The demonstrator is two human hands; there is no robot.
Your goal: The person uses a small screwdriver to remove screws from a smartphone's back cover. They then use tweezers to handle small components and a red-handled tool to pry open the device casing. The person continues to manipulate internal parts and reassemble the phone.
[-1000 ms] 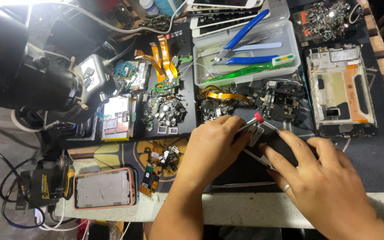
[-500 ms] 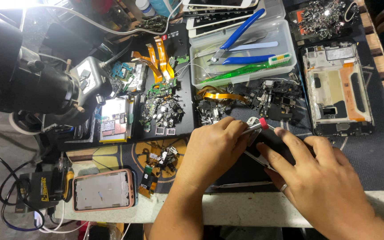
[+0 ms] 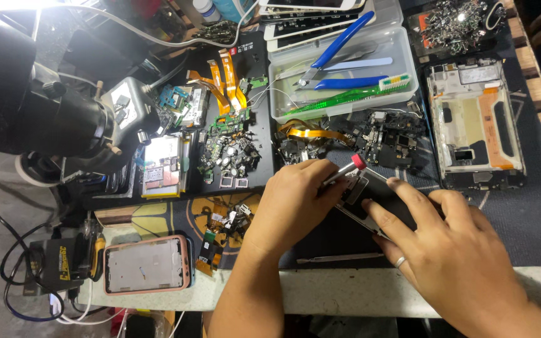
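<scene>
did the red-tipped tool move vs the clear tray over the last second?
No real move: the red-tipped tool sits just below the clear tray, as before.

- clear tray (image 3: 408, 47) of blue pliers (image 3: 339, 47), bench's far edge
- stripped phone frame (image 3: 474, 122), right side
- pink-cased phone (image 3: 146, 265), near-left edge
- microscope (image 3: 39, 106), far-left corner

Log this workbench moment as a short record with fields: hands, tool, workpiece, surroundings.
left hand: left hand grips a screwdriver with a red cap
right hand: right hand steadies the dark phone
workpiece: dark phone lies on the dark mat
behind: clear tray with blue pliers
left edge: pink-cased phone
right: bare phone frame
</scene>
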